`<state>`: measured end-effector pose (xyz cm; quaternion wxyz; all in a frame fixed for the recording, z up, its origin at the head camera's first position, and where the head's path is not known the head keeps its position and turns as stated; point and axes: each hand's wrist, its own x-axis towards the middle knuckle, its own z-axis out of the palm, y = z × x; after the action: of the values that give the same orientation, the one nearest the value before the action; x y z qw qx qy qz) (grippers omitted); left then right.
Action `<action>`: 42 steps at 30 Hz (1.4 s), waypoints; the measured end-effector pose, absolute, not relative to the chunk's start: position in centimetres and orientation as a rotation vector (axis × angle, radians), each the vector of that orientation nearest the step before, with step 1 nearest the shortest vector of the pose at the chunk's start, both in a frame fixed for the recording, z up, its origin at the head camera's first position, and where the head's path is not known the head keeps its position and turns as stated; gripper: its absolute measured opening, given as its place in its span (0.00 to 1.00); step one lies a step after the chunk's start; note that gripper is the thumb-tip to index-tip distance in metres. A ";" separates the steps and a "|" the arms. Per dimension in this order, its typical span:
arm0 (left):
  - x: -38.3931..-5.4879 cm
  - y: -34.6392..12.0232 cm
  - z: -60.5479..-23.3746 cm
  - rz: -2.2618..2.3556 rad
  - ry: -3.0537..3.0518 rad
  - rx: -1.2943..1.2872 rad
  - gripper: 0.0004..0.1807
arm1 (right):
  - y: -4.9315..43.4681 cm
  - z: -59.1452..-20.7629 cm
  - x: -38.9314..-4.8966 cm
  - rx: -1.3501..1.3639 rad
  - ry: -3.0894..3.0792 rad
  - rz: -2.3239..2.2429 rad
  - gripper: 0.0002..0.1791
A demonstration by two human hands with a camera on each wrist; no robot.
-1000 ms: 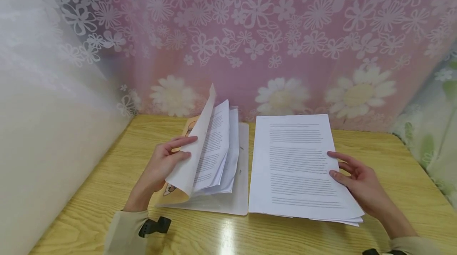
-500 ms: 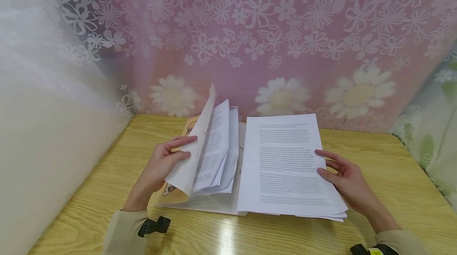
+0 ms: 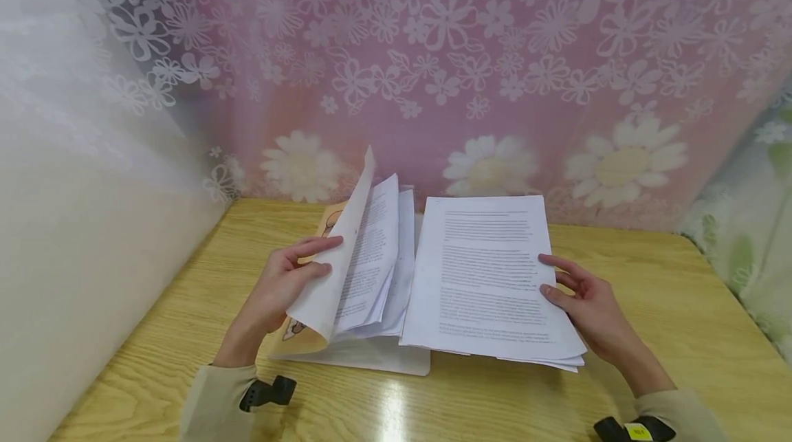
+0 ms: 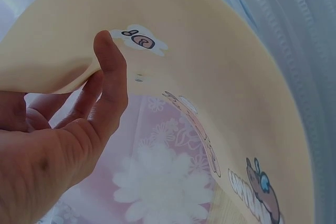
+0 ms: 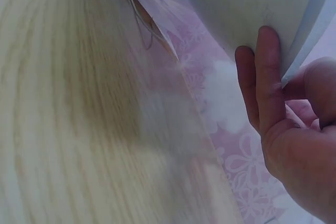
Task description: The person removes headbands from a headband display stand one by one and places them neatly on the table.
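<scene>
My left hand [image 3: 281,287] pinches the raised cover [image 3: 337,277] of a folder between thumb and fingers. The cover is white inside; its yellow outer face [image 4: 210,56] with cartoon prints shows in the left wrist view. Several loose printed sheets [image 3: 371,260] lean up behind it, fanned apart. The pale back cover [image 3: 390,359] lies flat on the table. To the right, my right hand [image 3: 588,301] grips a stack of printed paper [image 3: 489,284] by its right edge. The stack is tilted, its left edge overlapping the folder. The right wrist view shows fingers [image 5: 269,72] under the stack.
The wooden table [image 3: 155,332] ends at a pink flowered curtain [image 3: 408,64] along the back. A whitish wall or sheet [image 3: 80,188] stands at the left, and more flowered cloth [image 3: 749,222] hangs at the right.
My right hand has carried the paper stack left and slightly up, so that it now overlaps the folder's back cover. The left hand and the raised cover have stayed in place.
</scene>
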<state>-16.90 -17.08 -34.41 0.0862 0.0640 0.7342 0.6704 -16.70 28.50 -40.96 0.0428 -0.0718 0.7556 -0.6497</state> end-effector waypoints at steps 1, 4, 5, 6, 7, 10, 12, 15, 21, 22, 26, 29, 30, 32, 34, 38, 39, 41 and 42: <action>-16.9 -17.1 -34.4 1.992 2.186 0.187 0.23 | 28.5 -40.9 -16.7 -0.221 2.310 -1.996 0.32; -16.9 -17.1 -34.4 1.976 2.181 0.167 0.23 | 28.6 -40.8 -16.7 -0.227 2.308 -2.035 0.32; -16.9 -17.2 -34.4 1.976 2.179 0.166 0.23 | 28.7 -40.7 -16.7 -0.229 2.300 -2.052 0.32; -16.9 -17.2 -34.4 1.977 2.180 0.168 0.23 | 28.7 -40.6 -16.7 -0.228 2.290 -2.070 0.32; -16.9 -17.2 -34.4 1.983 2.179 0.172 0.23 | 28.8 -40.6 -16.7 -0.228 2.289 -2.080 0.32; -17.0 -17.2 -34.4 1.996 2.192 0.202 0.23 | 29.1 -40.4 -16.7 -0.210 2.292 -2.105 0.32; -17.1 -17.2 -34.4 2.002 2.202 0.219 0.23 | 29.3 -40.4 -16.7 -0.187 2.301 -2.119 0.32; -17.1 -17.2 -34.3 1.998 2.212 0.216 0.23 | 29.5 -40.3 -16.7 -0.144 2.313 -2.148 0.33; -17.0 -17.3 -34.3 1.995 2.214 0.203 0.23 | 29.4 -40.1 -16.6 -0.119 2.296 -2.198 0.33; -17.0 -17.3 -34.3 1.996 2.214 0.206 0.23 | 29.3 -40.1 -16.6 -0.122 2.298 -2.195 0.33; -17.0 -17.2 -34.3 2.002 2.219 0.219 0.23 | 29.1 -40.2 -16.7 -0.132 2.309 -2.184 0.33; -17.0 -17.2 -34.3 2.003 2.217 0.224 0.23 | 29.0 -40.2 -16.7 -0.131 2.308 -2.202 0.33; -17.0 -17.2 -34.3 2.004 2.216 0.226 0.23 | 29.0 -40.2 -16.7 -0.132 2.306 -2.210 0.33; -17.0 -17.2 -34.3 2.005 2.205 0.224 0.23 | 29.0 -40.2 -16.7 -0.132 2.300 -2.233 0.33; -17.0 -17.2 -34.3 2.008 2.196 0.220 0.23 | 28.9 -40.2 -16.6 -0.130 2.301 -2.248 0.33; -17.0 -17.2 -34.4 2.009 2.196 0.217 0.23 | 28.8 -40.0 -16.6 -0.123 2.304 -2.260 0.33; -17.0 -17.2 -34.4 2.009 2.201 0.222 0.23 | 28.8 -40.0 -16.5 -0.120 2.305 -2.263 0.33; -16.9 -17.1 -34.3 2.005 2.210 0.223 0.23 | 28.6 -39.9 -16.4 -0.121 2.302 -2.269 0.33; -16.9 -17.1 -34.3 2.005 2.214 0.223 0.23 | 28.6 -39.8 -16.4 -0.122 2.295 -2.274 0.33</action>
<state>-16.92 -17.13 -34.31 0.0733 0.0742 0.7372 0.6676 -16.38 28.57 -39.85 -0.0457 -0.0378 0.7091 -0.7027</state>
